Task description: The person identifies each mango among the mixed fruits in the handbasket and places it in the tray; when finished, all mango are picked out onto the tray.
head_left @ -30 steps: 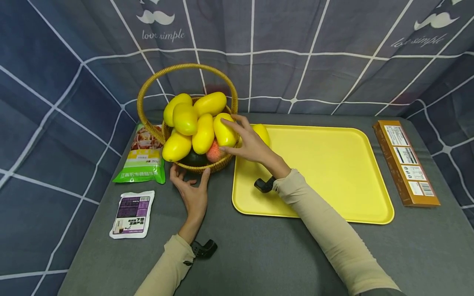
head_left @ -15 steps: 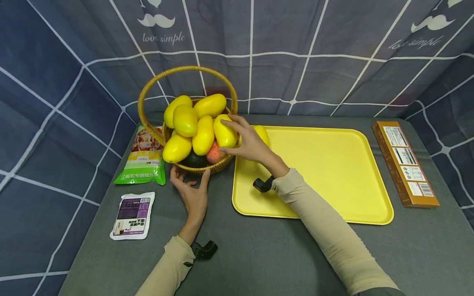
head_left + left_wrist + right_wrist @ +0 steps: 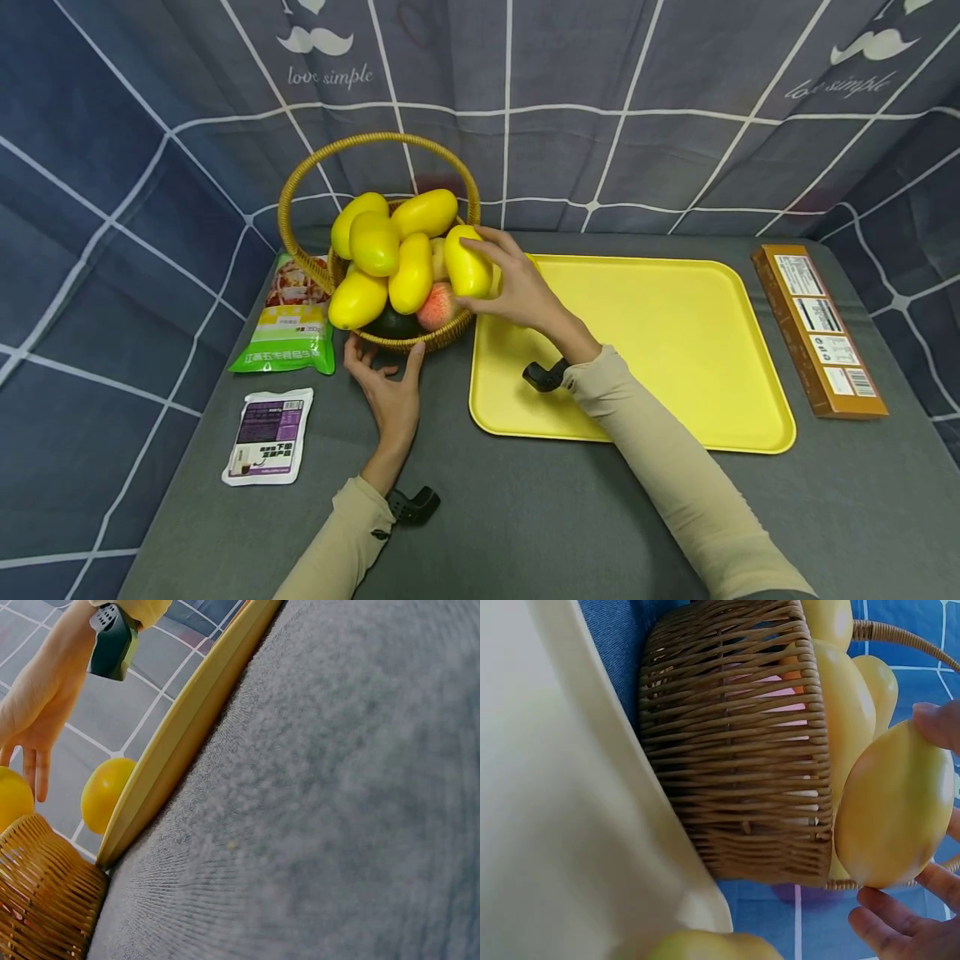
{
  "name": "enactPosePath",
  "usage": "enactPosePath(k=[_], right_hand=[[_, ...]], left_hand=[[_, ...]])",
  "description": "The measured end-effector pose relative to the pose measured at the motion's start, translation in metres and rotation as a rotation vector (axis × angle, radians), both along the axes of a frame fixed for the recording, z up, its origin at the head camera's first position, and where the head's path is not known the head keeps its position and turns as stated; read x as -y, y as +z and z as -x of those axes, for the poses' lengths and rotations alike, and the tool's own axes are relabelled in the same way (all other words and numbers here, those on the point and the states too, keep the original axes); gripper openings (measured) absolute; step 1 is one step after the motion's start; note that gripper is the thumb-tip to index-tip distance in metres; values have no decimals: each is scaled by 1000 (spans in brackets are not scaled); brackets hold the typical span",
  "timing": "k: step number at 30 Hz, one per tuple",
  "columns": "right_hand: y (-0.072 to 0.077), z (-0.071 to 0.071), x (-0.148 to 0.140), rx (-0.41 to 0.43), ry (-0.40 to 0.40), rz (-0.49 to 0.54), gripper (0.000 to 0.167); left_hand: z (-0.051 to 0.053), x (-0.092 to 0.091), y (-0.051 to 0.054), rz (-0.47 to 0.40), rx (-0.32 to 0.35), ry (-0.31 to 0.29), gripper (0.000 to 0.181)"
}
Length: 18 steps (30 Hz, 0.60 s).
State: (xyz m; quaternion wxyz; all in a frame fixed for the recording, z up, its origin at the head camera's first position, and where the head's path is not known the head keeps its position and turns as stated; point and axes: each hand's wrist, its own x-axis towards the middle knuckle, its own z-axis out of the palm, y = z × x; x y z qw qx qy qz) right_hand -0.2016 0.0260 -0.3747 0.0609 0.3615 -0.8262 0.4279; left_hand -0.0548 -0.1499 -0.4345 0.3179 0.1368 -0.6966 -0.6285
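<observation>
My right hand grips a yellow mango between thumb and fingers at the right rim of the wicker basket. In the right wrist view this mango is tilted beside the basket's rim, with fingertips at both ends. At the basket's front, my left hand rests against the woven wall, thumb and fingers spread apart. Several more mangoes fill the basket, above a reddish peach and a dark, rounded fruit. The left wrist view does not show the left hand.
A yellow tray lies right of the basket; one mango is at its near-basket end, mostly hidden behind the right hand from above. A green food bag and a white-purple pouch lie left. A brown box lies far right.
The right hand has moved slightly to the right with the mango, drawing it away from the others. More of the peach and a yellowish fruit behind now show. The left hand has stayed still.
</observation>
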Motion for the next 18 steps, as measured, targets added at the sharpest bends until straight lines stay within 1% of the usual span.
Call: enactPosePath(k=[3, 8, 13, 18], right_hand=[[-1, -2, -4, -12, -2, 11, 77], [0, -7, -13, -29, -9, 30, 76], [2, -14, -29, -19, -27, 71, 76], [-5, -18, -47, 4, -70, 83, 78]], left_hand=[[0, 0, -1, 3, -2, 1, 83], [0, -1, 0, 8, -2, 2, 83], [0, -1, 1, -2, 7, 0, 84], [-1, -1, 1, -10, 8, 5, 84]])
